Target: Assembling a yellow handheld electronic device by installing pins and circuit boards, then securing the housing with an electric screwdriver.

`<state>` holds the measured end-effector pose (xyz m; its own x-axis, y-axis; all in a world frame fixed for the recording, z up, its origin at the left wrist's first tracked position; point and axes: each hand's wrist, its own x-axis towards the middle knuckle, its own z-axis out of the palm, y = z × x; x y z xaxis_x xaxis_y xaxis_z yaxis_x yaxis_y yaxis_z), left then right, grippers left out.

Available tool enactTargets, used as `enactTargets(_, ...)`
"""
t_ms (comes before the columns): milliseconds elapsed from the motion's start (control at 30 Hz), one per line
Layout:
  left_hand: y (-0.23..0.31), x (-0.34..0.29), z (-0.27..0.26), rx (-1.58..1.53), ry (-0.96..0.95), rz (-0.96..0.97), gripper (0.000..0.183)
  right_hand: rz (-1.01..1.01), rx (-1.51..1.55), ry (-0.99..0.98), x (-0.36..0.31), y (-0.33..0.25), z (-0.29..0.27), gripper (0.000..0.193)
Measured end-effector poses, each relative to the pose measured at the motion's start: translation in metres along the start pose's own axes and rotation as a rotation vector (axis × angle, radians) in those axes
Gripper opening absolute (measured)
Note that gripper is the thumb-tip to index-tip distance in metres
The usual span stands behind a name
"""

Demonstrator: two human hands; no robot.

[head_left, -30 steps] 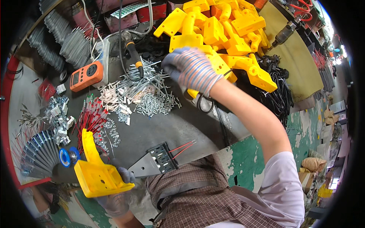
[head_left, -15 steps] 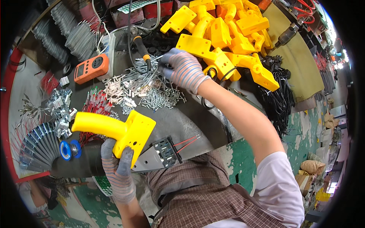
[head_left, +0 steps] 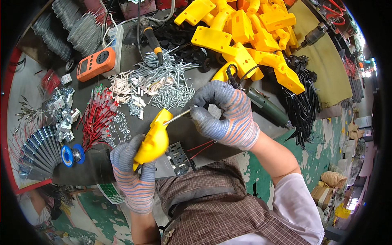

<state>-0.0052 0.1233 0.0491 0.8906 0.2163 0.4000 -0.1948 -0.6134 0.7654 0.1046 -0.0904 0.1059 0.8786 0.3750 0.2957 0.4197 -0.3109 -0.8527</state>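
Screw pinched in right hand, tip at yellow handle gripped in curled left hand; red bins, contents unclear.

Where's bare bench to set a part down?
Main patch: bench between the small screws and black slotted plate, left of the right hand. Dark patch between blue spool and left hand also looks bare. Crowded: far side, yellow housings and long screws; left, red wires.
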Motion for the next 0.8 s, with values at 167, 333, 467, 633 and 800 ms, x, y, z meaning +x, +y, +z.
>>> enactTargets(167,0.003,0.001,-0.002,0.096,-0.044,-0.013,0.041,-0.124,-0.101,0.012,-0.002,0.001,-0.001,0.018)
enactTargets(333,-0.001,-0.001,0.001,-0.167,0.060,-0.198,0.042,-0.077,-0.056,-0.051,-0.006,0.005,0.001,0.019)
enactTargets(467,0.005,0.012,-0.008,0.193,-0.105,0.168,0.045,-0.422,-0.272,-0.060,-0.005,0.009,0.016,0.026)
enactTargets(633,-0.004,0.002,-0.010,0.132,-0.037,0.067,0.043,-0.125,-0.181,-0.283,0.016,0.017,0.017,0.029)
enactTargets(800,-0.016,-0.007,-0.011,-0.060,0.085,-0.101,0.039,-0.033,-0.625,-0.083,0.087,0.062,0.011,0.031)
